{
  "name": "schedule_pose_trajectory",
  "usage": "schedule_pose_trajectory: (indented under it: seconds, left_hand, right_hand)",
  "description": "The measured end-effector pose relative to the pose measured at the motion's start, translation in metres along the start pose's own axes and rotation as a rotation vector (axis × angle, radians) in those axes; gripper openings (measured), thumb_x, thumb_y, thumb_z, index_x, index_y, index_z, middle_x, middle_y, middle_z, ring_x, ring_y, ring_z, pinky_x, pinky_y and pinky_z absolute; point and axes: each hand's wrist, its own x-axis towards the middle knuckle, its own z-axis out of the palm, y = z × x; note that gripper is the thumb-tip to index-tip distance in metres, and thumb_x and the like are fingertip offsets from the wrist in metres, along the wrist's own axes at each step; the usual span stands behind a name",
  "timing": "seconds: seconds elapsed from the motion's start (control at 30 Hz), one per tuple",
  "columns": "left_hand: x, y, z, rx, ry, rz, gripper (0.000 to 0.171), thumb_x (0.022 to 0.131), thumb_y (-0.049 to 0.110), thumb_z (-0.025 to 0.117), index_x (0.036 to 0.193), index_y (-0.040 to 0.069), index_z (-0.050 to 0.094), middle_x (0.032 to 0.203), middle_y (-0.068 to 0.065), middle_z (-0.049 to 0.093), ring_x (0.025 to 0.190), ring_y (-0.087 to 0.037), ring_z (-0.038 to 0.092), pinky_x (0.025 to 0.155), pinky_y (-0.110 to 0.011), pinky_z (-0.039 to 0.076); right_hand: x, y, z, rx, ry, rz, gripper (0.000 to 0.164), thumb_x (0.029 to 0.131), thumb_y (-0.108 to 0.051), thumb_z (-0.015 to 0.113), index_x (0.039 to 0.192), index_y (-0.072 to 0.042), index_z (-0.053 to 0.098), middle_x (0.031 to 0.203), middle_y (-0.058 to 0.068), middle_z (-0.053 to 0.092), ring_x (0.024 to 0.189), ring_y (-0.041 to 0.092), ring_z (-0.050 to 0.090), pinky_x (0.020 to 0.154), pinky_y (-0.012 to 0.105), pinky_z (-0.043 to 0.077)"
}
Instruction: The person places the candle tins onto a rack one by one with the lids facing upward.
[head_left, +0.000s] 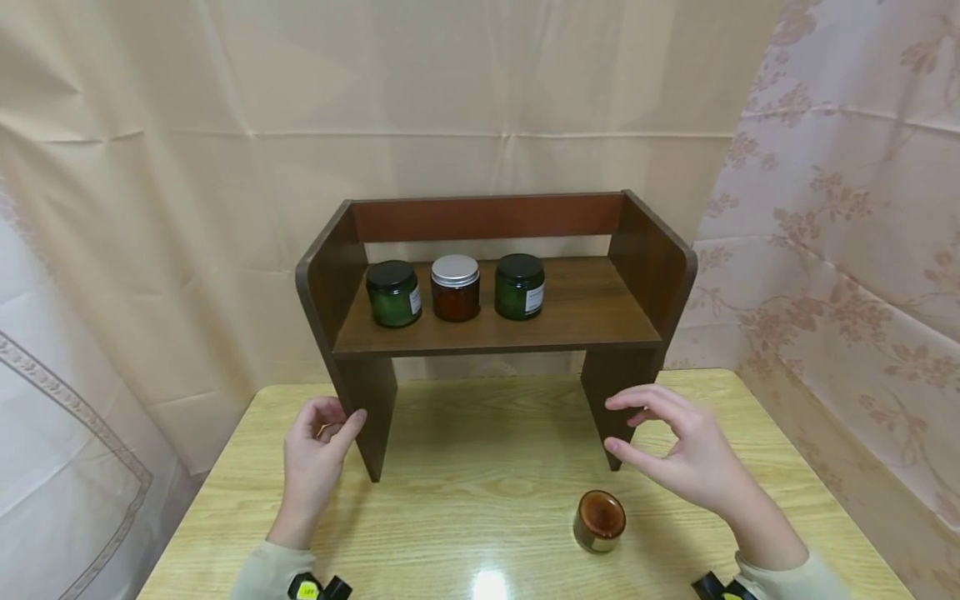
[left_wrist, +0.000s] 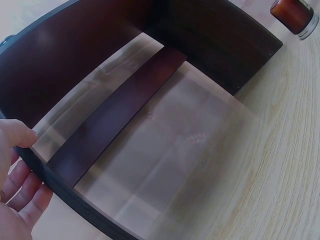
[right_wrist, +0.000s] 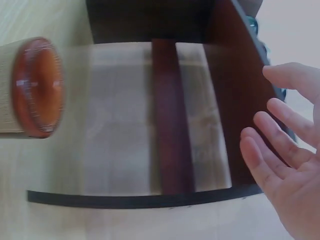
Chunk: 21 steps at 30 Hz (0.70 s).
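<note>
A dark brown wooden shelf [head_left: 592,304] stands on the table. At its left side panel, my left hand [head_left: 318,458] holds the front edge; in the left wrist view the thumb [left_wrist: 20,134] lies inside the panel and the fingers outside. My right hand [head_left: 686,454] hovers by the right side panel, fingers spread and holding nothing. Below it, an amber glass jar [head_left: 600,521] stands upside down on the table, its silver lid [left_wrist: 309,27] underneath. Two green jars [head_left: 393,296] with black lids and an amber jar [head_left: 455,292] with a silver lid sit on the shelf board.
The light wood table [head_left: 480,517] has its far edge just behind the shelf. A beige curtain [head_left: 450,83] hangs at the back and a floral cloth [head_left: 862,208] on the right.
</note>
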Motion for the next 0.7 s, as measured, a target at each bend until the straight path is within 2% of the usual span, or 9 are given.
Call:
schedule_pose_trajectory:
  seconds: [0.13, 0.33, 0.47, 0.6, 0.7]
  left_hand:
    - [-0.002, 0.008, 0.001, 0.019, 0.004, -0.019, 0.026, 0.086, -0.001, 0.078, 0.105, -0.003, 0.059, 0.097, -0.008, 0.058, 0.090, -0.015, 0.059, 0.080, -0.015, 0.053]
    - [-0.005, 0.022, 0.003, 0.036, -0.003, -0.018, 0.025, 0.087, -0.002, 0.077, 0.104, -0.006, 0.058, 0.096, -0.010, 0.058, 0.089, -0.016, 0.058, 0.079, -0.016, 0.053]
    - [-0.002, 0.012, 0.001, 0.023, -0.006, -0.026, 0.027, 0.087, 0.001, 0.078, 0.106, -0.003, 0.059, 0.098, -0.007, 0.059, 0.091, -0.016, 0.059, 0.081, -0.017, 0.054]
    - [0.000, 0.001, 0.000, 0.004, -0.008, -0.016, 0.029, 0.087, 0.005, 0.079, 0.107, -0.001, 0.060, 0.100, -0.007, 0.059, 0.093, -0.017, 0.059, 0.082, -0.018, 0.054]
    - [0.000, -0.001, -0.001, -0.005, -0.008, -0.012, 0.029, 0.087, 0.005, 0.079, 0.107, -0.001, 0.060, 0.100, -0.008, 0.059, 0.094, -0.018, 0.059, 0.082, -0.018, 0.054]
  right_hand:
    - [-0.016, 0.010, 0.006, 0.011, -0.074, 0.069, 0.057, 0.071, -0.007, 0.092, 0.120, -0.023, 0.067, 0.117, -0.004, 0.067, 0.097, 0.007, 0.066, 0.082, 0.020, 0.055]
    - [-0.035, 0.018, 0.017, 0.008, -0.133, 0.142, 0.058, 0.075, -0.018, 0.092, 0.125, -0.027, 0.064, 0.122, -0.009, 0.065, 0.097, 0.008, 0.065, 0.083, 0.022, 0.054]
    - [-0.046, 0.023, 0.024, -0.003, -0.190, 0.190, 0.059, 0.077, -0.026, 0.091, 0.128, -0.029, 0.061, 0.125, -0.012, 0.063, 0.101, 0.007, 0.063, 0.084, 0.026, 0.055]
    - [-0.056, 0.029, 0.031, 0.012, -0.228, 0.181, 0.062, 0.078, -0.029, 0.090, 0.131, -0.025, 0.060, 0.127, -0.010, 0.062, 0.107, 0.007, 0.061, 0.084, 0.031, 0.056]
    - [-0.063, 0.032, 0.036, 0.029, -0.261, 0.185, 0.065, 0.078, -0.032, 0.090, 0.134, -0.025, 0.058, 0.129, -0.010, 0.061, 0.110, 0.007, 0.058, 0.085, 0.033, 0.055]
